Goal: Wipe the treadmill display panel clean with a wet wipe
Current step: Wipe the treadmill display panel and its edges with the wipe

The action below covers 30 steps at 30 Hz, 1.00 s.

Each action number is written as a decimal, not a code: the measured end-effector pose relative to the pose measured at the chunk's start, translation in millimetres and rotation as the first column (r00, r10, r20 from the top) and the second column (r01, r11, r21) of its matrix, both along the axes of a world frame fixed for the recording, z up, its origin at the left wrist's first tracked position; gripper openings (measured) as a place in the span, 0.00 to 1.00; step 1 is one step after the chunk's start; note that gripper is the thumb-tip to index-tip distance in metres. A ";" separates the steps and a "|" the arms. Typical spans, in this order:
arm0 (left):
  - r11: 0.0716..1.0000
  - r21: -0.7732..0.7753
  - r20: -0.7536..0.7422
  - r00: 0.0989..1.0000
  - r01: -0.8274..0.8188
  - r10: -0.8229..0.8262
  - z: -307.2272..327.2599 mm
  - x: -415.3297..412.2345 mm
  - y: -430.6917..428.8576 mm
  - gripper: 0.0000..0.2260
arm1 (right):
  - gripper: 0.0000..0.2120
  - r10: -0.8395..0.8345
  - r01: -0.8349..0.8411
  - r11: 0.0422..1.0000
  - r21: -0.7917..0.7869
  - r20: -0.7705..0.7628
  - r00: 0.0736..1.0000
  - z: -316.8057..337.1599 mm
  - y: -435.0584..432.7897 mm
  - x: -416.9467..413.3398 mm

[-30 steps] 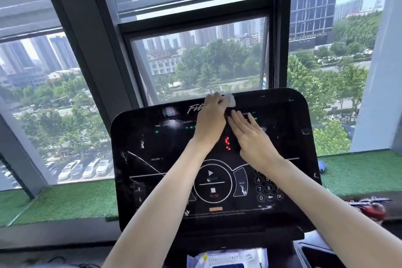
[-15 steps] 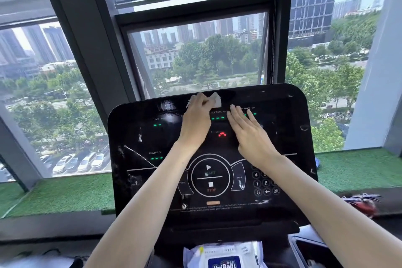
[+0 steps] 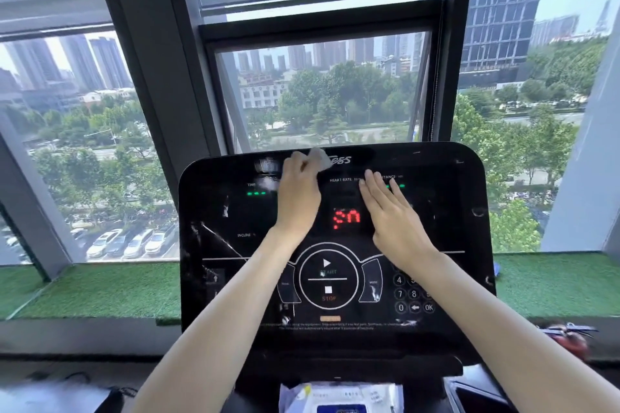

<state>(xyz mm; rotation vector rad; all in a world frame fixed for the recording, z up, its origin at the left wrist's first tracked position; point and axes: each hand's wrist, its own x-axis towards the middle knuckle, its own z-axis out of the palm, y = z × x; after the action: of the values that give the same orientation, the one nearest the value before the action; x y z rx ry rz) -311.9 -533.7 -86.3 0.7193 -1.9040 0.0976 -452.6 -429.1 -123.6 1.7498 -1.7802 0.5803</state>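
Observation:
The black treadmill display panel (image 3: 446,245) fills the middle of the view, with a red digit readout, green lights and a START/STOP ring. My left hand (image 3: 297,194) grips a crumpled white wet wipe (image 3: 318,157) against the panel's upper edge, left of the logo. My right hand (image 3: 389,208) lies flat on the panel, fingers straight, beside the red readout. White smears and scuffs mark the panel's left side.
A pack of wet wipes (image 3: 339,399) lies in the tray below the panel. A green turf ledge (image 3: 100,288) runs under the windows behind. A red object (image 3: 570,340) sits at the right.
My left hand has slid the wipe leftward along the panel's top edge, uncovering the red readout. My right hand has stayed flat on the panel.

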 end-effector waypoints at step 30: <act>0.994 -0.050 0.122 0.989 0.092 -0.085 10.5 -94.0 37.5 0.17 | 0.38 -0.060 0.061 0.998 -0.018 0.055 0.997 -2.6 44.5 -62.5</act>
<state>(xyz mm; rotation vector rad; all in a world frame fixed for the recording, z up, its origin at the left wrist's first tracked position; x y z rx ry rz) -405.9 -496.2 -75.7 0.6016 -2.0372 0.1401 -515.1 -384.7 -126.3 1.6755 -1.8518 0.6238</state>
